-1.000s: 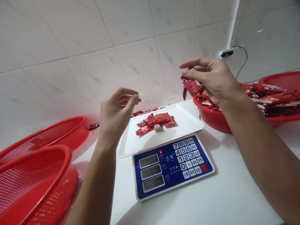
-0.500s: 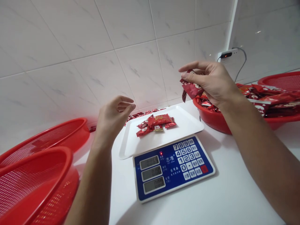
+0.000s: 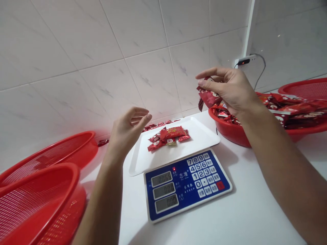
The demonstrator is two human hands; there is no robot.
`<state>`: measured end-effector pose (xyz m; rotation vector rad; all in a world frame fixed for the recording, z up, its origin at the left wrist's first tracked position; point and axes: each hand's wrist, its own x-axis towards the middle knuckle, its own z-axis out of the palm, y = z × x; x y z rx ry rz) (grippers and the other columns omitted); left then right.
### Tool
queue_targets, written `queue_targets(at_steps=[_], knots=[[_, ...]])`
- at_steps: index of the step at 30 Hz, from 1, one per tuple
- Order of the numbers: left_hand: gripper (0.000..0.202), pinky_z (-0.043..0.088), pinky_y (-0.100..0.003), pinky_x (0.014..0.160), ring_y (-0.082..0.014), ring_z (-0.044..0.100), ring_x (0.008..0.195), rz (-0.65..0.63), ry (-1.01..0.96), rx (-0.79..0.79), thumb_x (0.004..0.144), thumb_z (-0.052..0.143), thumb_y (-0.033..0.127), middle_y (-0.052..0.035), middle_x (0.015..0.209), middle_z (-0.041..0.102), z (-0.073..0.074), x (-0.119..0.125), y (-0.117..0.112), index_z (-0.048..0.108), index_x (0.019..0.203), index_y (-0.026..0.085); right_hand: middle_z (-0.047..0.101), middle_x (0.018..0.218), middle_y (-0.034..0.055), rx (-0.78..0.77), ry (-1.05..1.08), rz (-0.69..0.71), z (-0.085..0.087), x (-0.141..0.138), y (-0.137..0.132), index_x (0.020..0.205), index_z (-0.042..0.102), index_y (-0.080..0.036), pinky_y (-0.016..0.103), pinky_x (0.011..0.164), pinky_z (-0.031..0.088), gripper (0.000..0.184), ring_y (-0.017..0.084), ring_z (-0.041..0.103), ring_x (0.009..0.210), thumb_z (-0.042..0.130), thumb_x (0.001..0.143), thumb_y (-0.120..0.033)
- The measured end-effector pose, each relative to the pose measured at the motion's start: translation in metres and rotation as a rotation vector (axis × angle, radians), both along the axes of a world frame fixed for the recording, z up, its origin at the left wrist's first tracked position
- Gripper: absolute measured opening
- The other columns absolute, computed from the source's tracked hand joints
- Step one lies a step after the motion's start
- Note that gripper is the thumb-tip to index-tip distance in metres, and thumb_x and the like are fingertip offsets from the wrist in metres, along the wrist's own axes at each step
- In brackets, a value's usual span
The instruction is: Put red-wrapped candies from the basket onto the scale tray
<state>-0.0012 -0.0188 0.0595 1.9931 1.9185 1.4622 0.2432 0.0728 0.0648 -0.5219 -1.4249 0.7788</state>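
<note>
Glossy red foil packet (image 3: 208, 97), crumpled, its long axis slanting down toward the tray, is pinched between thumb and fingers of the right hand (image 3: 227, 92), above a red plastic basin (image 3: 230, 132) heaped with more packets. Left of that basin, the empty left hand (image 3: 129, 127) hangs loosely curled over a white plastic tray (image 3: 201, 134). Foil sweets (image 3: 167, 137) lie piled on the tray, which sits on a blue digital scale (image 3: 186, 183). Red mesh baskets (image 3: 43, 200) stand farther left.
</note>
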Motion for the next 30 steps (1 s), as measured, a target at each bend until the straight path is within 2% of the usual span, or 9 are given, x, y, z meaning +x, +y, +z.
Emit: queue_targets(at_steps=[4, 7, 9, 13, 17, 21, 24, 27, 30], knots=[[0.052, 0.052, -0.042, 0.093, -0.0288, 0.063, 0.11, -0.025, 0.033, -0.123, 0.078, 0.061, 0.061, -0.0116, 0.118, 0.068, -0.004, 0.007, 0.011, 0.063, 0.114, 0.023, 0.06, 0.065, -0.0024, -0.024, 0.035, -0.029, 0.004, 0.017, 0.007, 0.085, 0.072, -0.018, 0.014, 0.044, 0.044, 0.012, 0.009, 0.062, 0.061, 0.07, 0.079, -0.009], [0.083, 0.043, -0.054, 0.101, -0.0383, 0.048, 0.129, -0.05, 0.268, -0.372, 0.074, 0.057, 0.071, -0.019, 0.143, 0.049, -0.019, 0.015, 0.033, 0.044, 0.141, 0.024, 0.06, 0.068, -0.0017, -0.048, 0.036, -0.022, 0.005, 0.026, 0.013, 0.088, 0.072, -0.018, 0.016, 0.043, 0.043, 0.013, 0.009, 0.061, 0.059, 0.07, 0.079, -0.011], [0.088, 0.039, -0.06, 0.102, -0.0437, 0.041, 0.133, -0.083, 0.414, -0.494, 0.072, 0.055, 0.076, -0.0193, 0.15, 0.04, -0.033, 0.022, 0.047, 0.041, 0.144, 0.027, 0.061, 0.07, -0.0008, -0.066, 0.038, -0.005, 0.003, 0.025, 0.015, 0.089, 0.071, -0.018, 0.017, 0.045, 0.044, 0.013, 0.011, 0.062, 0.062, 0.071, 0.078, -0.012], [0.076, 0.045, -0.056, 0.094, -0.0406, 0.057, 0.116, -0.125, 0.484, -0.533, 0.069, 0.059, 0.076, -0.0144, 0.136, 0.055, -0.056, 0.032, 0.059, 0.056, 0.132, 0.033, 0.064, 0.07, 0.0014, -0.134, -0.031, 0.049, -0.004, 0.014, 0.015, 0.088, 0.072, -0.017, 0.018, 0.042, 0.041, 0.013, 0.011, 0.061, 0.06, 0.074, 0.075, -0.016], [0.062, 0.044, -0.054, 0.094, -0.0358, 0.057, 0.111, -0.122, 0.528, -0.465, 0.077, 0.054, 0.072, -0.0117, 0.125, 0.062, -0.062, 0.035, 0.051, 0.062, 0.125, 0.033, 0.066, 0.072, 0.0039, -0.151, -0.129, 0.074, -0.009, 0.005, 0.013, 0.089, 0.072, -0.015, 0.019, 0.043, 0.04, 0.015, 0.011, 0.059, 0.059, 0.075, 0.075, -0.019], [0.052, 0.042, -0.052, 0.096, -0.0328, 0.059, 0.102, -0.116, 0.543, -0.386, 0.086, 0.049, 0.063, -0.013, 0.117, 0.063, -0.061, 0.034, 0.038, 0.065, 0.122, 0.029, 0.066, 0.072, 0.0035, -0.109, -0.19, 0.038, -0.009, 0.006, 0.011, 0.089, 0.073, -0.015, 0.019, 0.044, 0.038, 0.015, 0.01, 0.057, 0.06, 0.075, 0.075, -0.018], [0.046, 0.046, -0.047, 0.086, -0.0294, 0.062, 0.089, -0.132, 0.527, -0.353, 0.089, 0.048, 0.059, -0.0127, 0.108, 0.064, -0.059, 0.032, 0.033, 0.068, 0.116, 0.027, 0.065, 0.07, 0.0029, -0.098, -0.219, 0.017, -0.007, 0.007, 0.009, 0.089, 0.073, -0.016, 0.02, 0.046, 0.04, 0.014, 0.011, 0.058, 0.061, 0.075, 0.075, -0.016], [0.037, 0.048, -0.042, 0.081, -0.0269, 0.062, 0.086, -0.159, 0.497, -0.333, 0.089, 0.051, 0.053, -0.0097, 0.101, 0.067, -0.053, 0.029, 0.037, 0.072, 0.104, 0.028, 0.065, 0.07, 0.0031, -0.095, -0.24, 0.013, -0.007, 0.005, 0.007, 0.09, 0.073, -0.016, 0.02, 0.048, 0.042, 0.013, 0.011, 0.058, 0.062, 0.074, 0.076, -0.015], [0.025, 0.05, -0.035, 0.075, -0.0224, 0.063, 0.08, -0.166, 0.427, -0.341, 0.084, 0.059, 0.045, -0.0045, 0.09, 0.071, -0.039, 0.024, 0.046, 0.074, 0.097, 0.03, 0.064, 0.07, 0.0034, -0.117, -0.251, 0.039, -0.007, 0.001, 0.004, 0.09, 0.073, -0.016, 0.02, 0.044, 0.041, 0.013, 0.011, 0.058, 0.06, 0.074, 0.076, -0.014]])
